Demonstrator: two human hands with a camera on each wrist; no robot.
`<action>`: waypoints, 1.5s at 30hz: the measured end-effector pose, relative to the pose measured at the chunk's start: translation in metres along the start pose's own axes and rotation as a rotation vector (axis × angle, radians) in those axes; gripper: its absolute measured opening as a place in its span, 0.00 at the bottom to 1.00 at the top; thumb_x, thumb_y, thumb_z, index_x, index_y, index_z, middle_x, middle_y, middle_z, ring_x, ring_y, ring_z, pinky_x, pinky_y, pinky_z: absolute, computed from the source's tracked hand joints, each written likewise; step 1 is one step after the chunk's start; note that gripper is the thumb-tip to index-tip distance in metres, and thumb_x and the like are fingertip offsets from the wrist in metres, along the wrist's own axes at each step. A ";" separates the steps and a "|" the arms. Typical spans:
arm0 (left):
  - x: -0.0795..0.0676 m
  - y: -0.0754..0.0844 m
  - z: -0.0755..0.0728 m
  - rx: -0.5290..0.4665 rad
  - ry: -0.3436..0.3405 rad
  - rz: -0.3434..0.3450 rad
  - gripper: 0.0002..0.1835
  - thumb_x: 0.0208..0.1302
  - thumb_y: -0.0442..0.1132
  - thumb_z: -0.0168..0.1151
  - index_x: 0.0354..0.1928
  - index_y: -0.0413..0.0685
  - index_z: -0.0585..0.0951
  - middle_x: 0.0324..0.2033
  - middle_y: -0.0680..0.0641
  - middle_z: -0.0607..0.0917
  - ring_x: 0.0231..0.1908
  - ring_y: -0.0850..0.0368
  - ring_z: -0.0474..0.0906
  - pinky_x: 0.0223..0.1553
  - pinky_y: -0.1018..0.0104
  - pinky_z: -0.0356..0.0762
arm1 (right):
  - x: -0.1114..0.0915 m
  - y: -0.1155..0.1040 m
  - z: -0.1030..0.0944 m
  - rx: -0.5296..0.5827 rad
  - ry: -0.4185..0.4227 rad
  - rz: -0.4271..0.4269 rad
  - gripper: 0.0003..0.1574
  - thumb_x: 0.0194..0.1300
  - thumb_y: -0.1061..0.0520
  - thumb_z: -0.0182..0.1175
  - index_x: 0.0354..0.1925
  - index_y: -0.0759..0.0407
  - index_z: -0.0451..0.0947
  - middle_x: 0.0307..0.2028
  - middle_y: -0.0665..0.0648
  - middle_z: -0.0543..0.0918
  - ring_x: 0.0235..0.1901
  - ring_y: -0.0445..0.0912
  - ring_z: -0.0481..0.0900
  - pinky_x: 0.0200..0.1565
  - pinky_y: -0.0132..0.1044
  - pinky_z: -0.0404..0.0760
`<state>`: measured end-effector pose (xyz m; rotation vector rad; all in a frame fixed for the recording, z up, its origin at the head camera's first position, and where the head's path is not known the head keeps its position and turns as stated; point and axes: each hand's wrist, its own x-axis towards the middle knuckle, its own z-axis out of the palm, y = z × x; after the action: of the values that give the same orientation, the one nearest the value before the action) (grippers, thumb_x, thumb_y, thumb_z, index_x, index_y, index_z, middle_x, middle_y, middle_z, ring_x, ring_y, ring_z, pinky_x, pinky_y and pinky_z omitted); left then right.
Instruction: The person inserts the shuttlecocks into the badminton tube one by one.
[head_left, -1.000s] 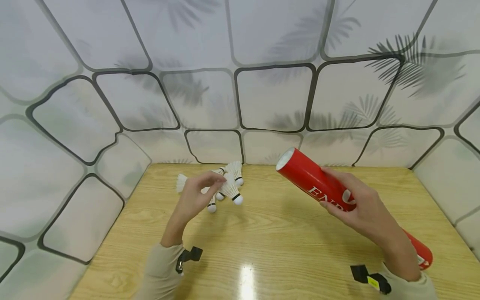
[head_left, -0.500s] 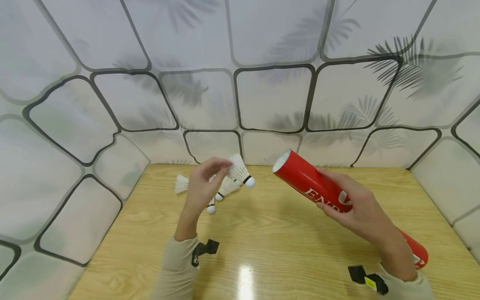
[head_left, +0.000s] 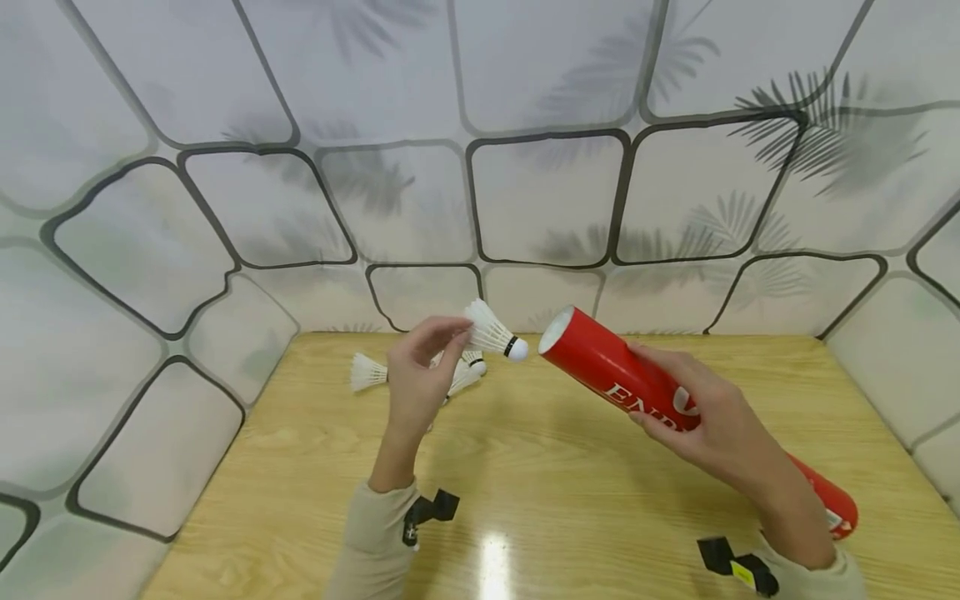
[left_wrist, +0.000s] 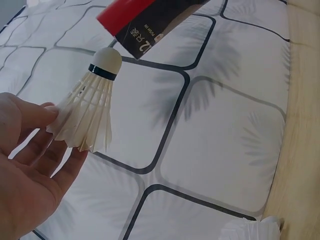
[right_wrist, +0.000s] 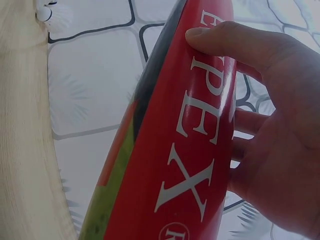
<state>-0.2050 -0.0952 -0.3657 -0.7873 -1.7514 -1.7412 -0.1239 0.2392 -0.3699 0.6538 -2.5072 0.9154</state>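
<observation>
My left hand (head_left: 422,375) pinches a white shuttlecock (head_left: 495,332) by its feather skirt, cork end pointing right. In the left wrist view the thumb and fingers hold the feather edge of the shuttlecock (left_wrist: 97,97), and its cork is close to the tube's end but apart from it. My right hand (head_left: 712,417) grips a red shuttlecock tube (head_left: 607,362), tilted with its open end up and to the left. The right wrist view shows fingers and thumb round the tube (right_wrist: 185,130), which bears white lettering. How far the tube is filled cannot be seen.
Several shuttlecocks lie behind my left hand, one (head_left: 367,372) at the far left of the group. A second red tube (head_left: 828,496) lies on the wooden table (head_left: 555,500) beneath my right forearm. Patterned cloth (head_left: 547,200) rises behind the table.
My left hand has lifted the shuttlecock off the pile and carried it right, near the tube's mouth. The tube has shifted slightly left and down in my right hand's grip.
</observation>
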 end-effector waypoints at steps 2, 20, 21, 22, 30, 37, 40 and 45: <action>-0.001 0.002 0.001 -0.005 0.029 0.004 0.07 0.63 0.18 0.64 0.42 0.27 0.85 0.37 0.32 0.87 0.40 0.56 0.85 0.48 0.62 0.85 | 0.001 -0.002 0.000 0.001 -0.008 -0.002 0.55 0.52 0.65 0.79 0.74 0.45 0.68 0.60 0.55 0.78 0.47 0.48 0.77 0.29 0.31 0.83; -0.009 0.004 0.023 -0.057 0.080 0.072 0.07 0.64 0.19 0.63 0.43 0.27 0.84 0.37 0.32 0.86 0.39 0.57 0.85 0.47 0.62 0.85 | 0.001 -0.006 0.010 0.025 -0.017 -0.003 0.53 0.53 0.62 0.80 0.73 0.44 0.70 0.60 0.53 0.78 0.49 0.48 0.77 0.31 0.31 0.84; -0.009 0.004 0.025 -0.061 0.079 0.075 0.07 0.64 0.19 0.63 0.43 0.27 0.84 0.37 0.32 0.86 0.39 0.57 0.85 0.47 0.63 0.85 | 0.000 -0.006 0.010 0.030 -0.019 -0.004 0.52 0.53 0.62 0.80 0.72 0.43 0.70 0.60 0.52 0.78 0.50 0.48 0.77 0.31 0.32 0.84; -0.010 0.003 0.026 -0.064 0.077 0.078 0.07 0.64 0.19 0.63 0.43 0.27 0.84 0.37 0.32 0.87 0.39 0.57 0.85 0.47 0.62 0.85 | 0.000 -0.006 0.011 0.036 -0.022 -0.006 0.52 0.53 0.62 0.80 0.72 0.43 0.70 0.60 0.52 0.78 0.50 0.48 0.77 0.31 0.32 0.84; -0.015 0.004 0.037 -0.058 0.022 0.078 0.07 0.64 0.19 0.64 0.43 0.29 0.85 0.38 0.33 0.87 0.40 0.51 0.86 0.47 0.61 0.86 | 0.002 -0.007 0.015 0.050 -0.044 0.000 0.49 0.56 0.59 0.79 0.72 0.41 0.70 0.61 0.50 0.78 0.52 0.49 0.78 0.33 0.32 0.85; -0.020 0.003 0.041 -0.037 -0.035 0.055 0.09 0.65 0.21 0.65 0.46 0.31 0.85 0.41 0.36 0.88 0.42 0.44 0.87 0.50 0.56 0.85 | 0.002 -0.008 0.016 0.041 -0.045 0.000 0.49 0.56 0.58 0.79 0.72 0.41 0.70 0.61 0.51 0.78 0.52 0.49 0.78 0.33 0.33 0.84; -0.020 0.003 0.042 -0.034 -0.050 0.061 0.09 0.66 0.21 0.65 0.46 0.31 0.85 0.41 0.36 0.88 0.43 0.43 0.87 0.50 0.55 0.85 | 0.003 -0.009 0.016 0.035 -0.046 -0.003 0.50 0.56 0.58 0.79 0.72 0.42 0.70 0.61 0.52 0.78 0.52 0.50 0.78 0.33 0.33 0.85; -0.020 0.003 0.044 -0.039 -0.057 0.070 0.09 0.65 0.20 0.65 0.46 0.31 0.85 0.40 0.36 0.88 0.41 0.43 0.87 0.49 0.56 0.86 | 0.003 -0.009 0.017 0.028 -0.041 -0.007 0.50 0.55 0.59 0.79 0.72 0.42 0.70 0.60 0.51 0.78 0.52 0.49 0.78 0.33 0.34 0.85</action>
<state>-0.1885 -0.0519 -0.3793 -0.9126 -1.7104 -1.7265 -0.1247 0.2214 -0.3762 0.6961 -2.5303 0.9462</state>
